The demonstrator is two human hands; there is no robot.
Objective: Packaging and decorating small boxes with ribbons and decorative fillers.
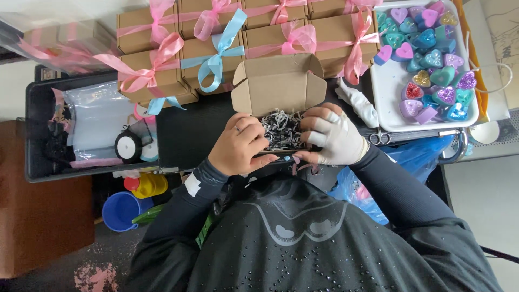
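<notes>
The small open cardboard box (279,103), its lid flap standing up and its well full of black-and-white shredded paper (281,128), sits at the near edge of the dark desk (186,130), clasped on both sides: the bare left hand (238,146) curls its fingers over the box's left rim, and the right hand (331,138), in a fingertip-less white glove, pinches the right rim. A sound way is to press the shred down evenly with the fingertips while both palms steady the walls. Behind the box stand ribbon-tied boxes (216,48); to its right, a white tray (389,92) of glittery heart shapes (432,59).

We see a small brown cardboard box (278,89), lid raised toward twelve o'clock, holding shredded grey-white paper (281,130).
</notes>
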